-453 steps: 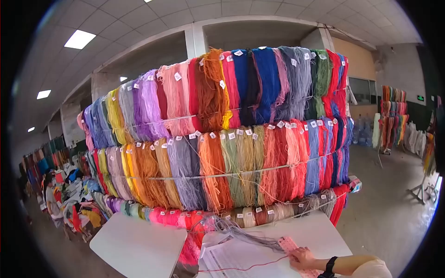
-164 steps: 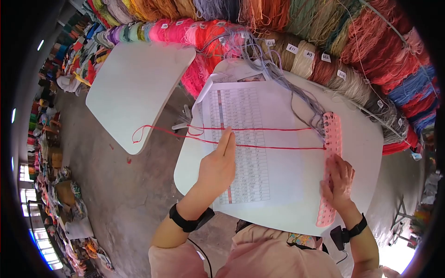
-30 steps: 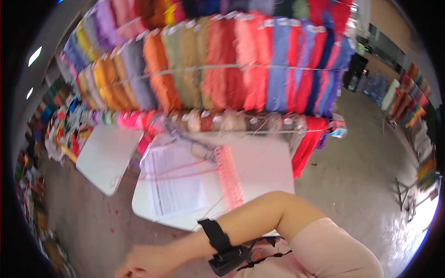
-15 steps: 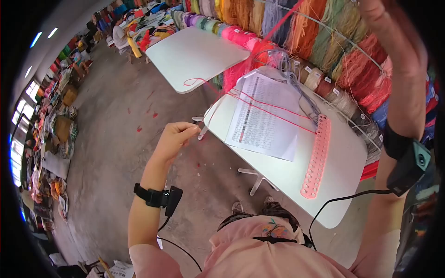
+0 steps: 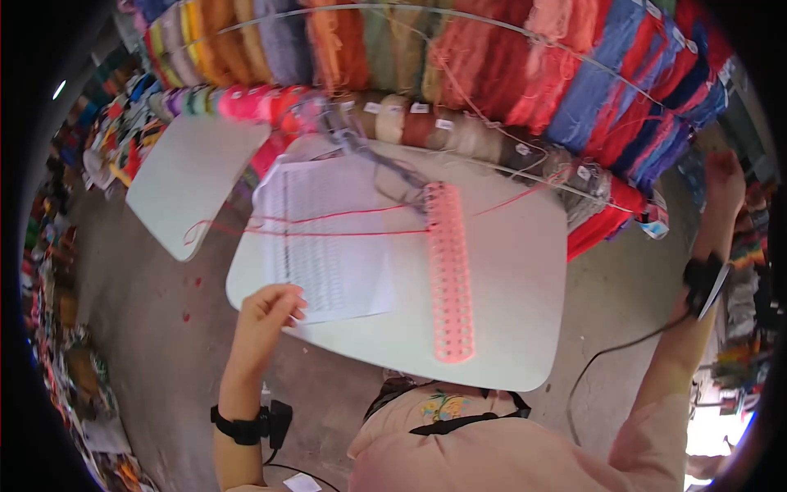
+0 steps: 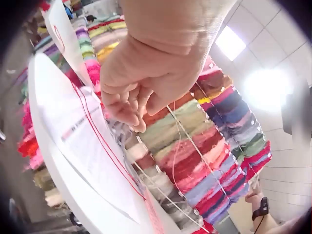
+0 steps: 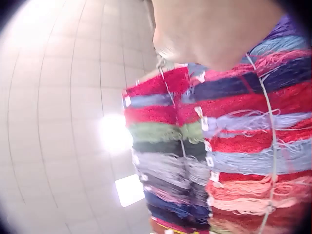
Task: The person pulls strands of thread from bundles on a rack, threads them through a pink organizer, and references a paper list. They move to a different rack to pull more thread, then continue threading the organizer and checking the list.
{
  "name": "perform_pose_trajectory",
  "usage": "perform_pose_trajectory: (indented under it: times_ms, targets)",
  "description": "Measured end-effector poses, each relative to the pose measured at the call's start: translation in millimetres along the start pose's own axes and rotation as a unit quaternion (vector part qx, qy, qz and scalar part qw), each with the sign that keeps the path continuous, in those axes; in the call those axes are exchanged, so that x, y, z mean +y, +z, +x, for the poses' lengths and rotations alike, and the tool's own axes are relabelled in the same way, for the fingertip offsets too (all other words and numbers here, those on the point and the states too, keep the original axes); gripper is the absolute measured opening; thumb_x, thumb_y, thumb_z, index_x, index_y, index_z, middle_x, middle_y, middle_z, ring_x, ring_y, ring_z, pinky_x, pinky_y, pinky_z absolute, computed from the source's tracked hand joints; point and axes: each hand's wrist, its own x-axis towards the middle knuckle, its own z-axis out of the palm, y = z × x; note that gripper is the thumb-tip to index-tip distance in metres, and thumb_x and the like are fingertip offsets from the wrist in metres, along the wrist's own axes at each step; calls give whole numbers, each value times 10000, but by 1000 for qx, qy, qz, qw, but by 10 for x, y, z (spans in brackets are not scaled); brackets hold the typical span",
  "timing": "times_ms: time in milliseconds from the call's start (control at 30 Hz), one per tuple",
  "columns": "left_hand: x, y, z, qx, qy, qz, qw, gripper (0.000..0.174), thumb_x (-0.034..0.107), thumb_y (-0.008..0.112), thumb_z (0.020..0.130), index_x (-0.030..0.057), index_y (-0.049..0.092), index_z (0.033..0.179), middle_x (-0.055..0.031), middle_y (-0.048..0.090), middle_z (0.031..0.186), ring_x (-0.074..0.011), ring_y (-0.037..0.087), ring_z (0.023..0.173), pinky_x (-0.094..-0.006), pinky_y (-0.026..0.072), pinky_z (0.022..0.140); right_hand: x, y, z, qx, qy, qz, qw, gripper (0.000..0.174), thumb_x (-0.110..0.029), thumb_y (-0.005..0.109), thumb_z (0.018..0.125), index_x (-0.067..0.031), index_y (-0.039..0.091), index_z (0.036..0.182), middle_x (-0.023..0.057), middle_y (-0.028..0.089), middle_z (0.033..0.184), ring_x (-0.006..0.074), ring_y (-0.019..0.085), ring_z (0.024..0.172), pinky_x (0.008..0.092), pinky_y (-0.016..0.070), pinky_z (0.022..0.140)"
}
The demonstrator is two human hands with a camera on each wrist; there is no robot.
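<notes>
My left hand (image 5: 266,320) is by the lower left edge of a printed sheet (image 5: 352,271), fingers curled and thumb against them; a thin red thread (image 5: 520,197) runs in line with its fingertips, faint near them. In the left wrist view the left hand (image 6: 151,78) shows its fingertips together. My right hand (image 5: 723,184) is raised at the far right beyond the skeins, fingers bent; what it holds cannot be told. The right wrist view hides its fingers. A pink perforated strip (image 5: 451,279) lies on the white table (image 5: 516,328), red strands (image 5: 352,234) running left from it.
Racked yarn skeins (image 5: 484,66) in many colours, tied across with cords, stand behind the table. Grey yarn (image 5: 385,156) trails onto the strip's top. A second white table (image 5: 193,180) is at the left, above bare floor (image 5: 172,353). A cable (image 5: 590,369) hangs from the right wrist.
My right hand has moved from the upper right, close to the camera, out to the far right. The left hand now appears beside the sheet's lower edge. The view has turned; strip and sheet lie unmoved.
</notes>
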Motion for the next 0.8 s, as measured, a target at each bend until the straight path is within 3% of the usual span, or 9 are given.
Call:
perform_pose_trajectory:
  times_ms: [33, 67, 133, 200, 267, 433, 533, 633, 800]
  targets:
    - [66, 213, 74, -39, -1, -33, 999, 235, 165, 505, 842, 21, 545, 1023, -52, 588, 903, -106, 558, 749, -220, 434, 624, 17, -244, -170, 30, -35, -40, 998, 166, -65, 417, 853, 3, 533, 951, 100, 544, 867, 188, 533, 823, 315, 444, 777]
    - [151, 515, 120, -78, -6, -62, 995, 221, 132, 508, 839, 1, 545, 1014, -65, 593, 889, -117, 566, 759, -223, 443, 637, 411, 269, -467, 35, 28, -93, 995, 171, -69, 433, 837, -7, 530, 962, 76, 539, 842, 160, 524, 785, 291, 441, 734]
    - [92, 1011, 258, -164, -16, -105, 981, 250, 156, 489, 850, 6, 524, 1047, -93, 560, 1006, -161, 568, 826, -271, 461, 684, 1197, 1346, -1066, 23, 153, -199, 968, 197, -78, 465, 804, -27, 525, 985, 26, 530, 794, 104, 507, 709, 244, 434, 649]
    - [13, 1359, 389, -168, -44, -100, 980, 302, 135, 478, 852, -18, 458, 1111, -105, 520, 1061, -195, 559, 904, -298, 467, 704, 1793, 1923, -1437, -41, 308, -223, 924, 178, -80, 500, 769, -48, 520, 942, 16, 534, 704, 92, 491, 621, 230, 406, 594]
    - [72, 1510, 545, -126, -98, -137, 978, 335, 122, 468, 852, -25, 411, 1148, -97, 507, 1054, -203, 547, 937, -307, 469, 707, 2194, 2200, -1624, -57, 354, -128, 925, 188, -32, 523, 756, -16, 489, 939, 53, 572, 704, 117, 537, 655, 249, 447, 600]
    - [243, 1665, 894, -137, -185, -165, 959, 334, 105, 446, 856, -30, 379, 1153, -76, 509, 976, -183, 535, 936, -310, 473, 694, 2712, 2313, -1612, -133, 306, -351, 875, 88, -43, 547, 748, 25, 524, 798, 87, 561, 636, 130, 542, 588, 262, 457, 570]
    - [182, 1710, 996, -165, -197, -109, 960, 262, 107, 431, 862, -2, 430, 1100, -67, 524, 914, -165, 554, 854, -297, 480, 660, 2629, 2273, -1642, -173, 264, -405, 858, 72, -46, 559, 732, 22, 539, 746, 107, 548, 646, 160, 544, 583, 277, 452, 567]
    - [130, 1701, 1039, -176, -189, -88, 962, 198, 105, 414, 869, 27, 471, 1043, -60, 540, 826, -158, 573, 749, -277, 486, 619, 2617, 2255, -1688, -189, 212, -422, 861, 77, -89, 524, 739, -18, 540, 763, 142, 574, 739, 310, 551, 661, 379, 452, 595]
    - [135, 1698, 1105, -192, -173, -120, 959, 168, 94, 401, 874, 27, 479, 1007, -68, 548, 746, -160, 588, 643, -258, 499, 595, 2663, 2334, -1704, -180, 201, -443, 855, 107, -134, 518, 755, -37, 544, 791, 143, 555, 770, 314, 554, 716, 396, 444, 613]
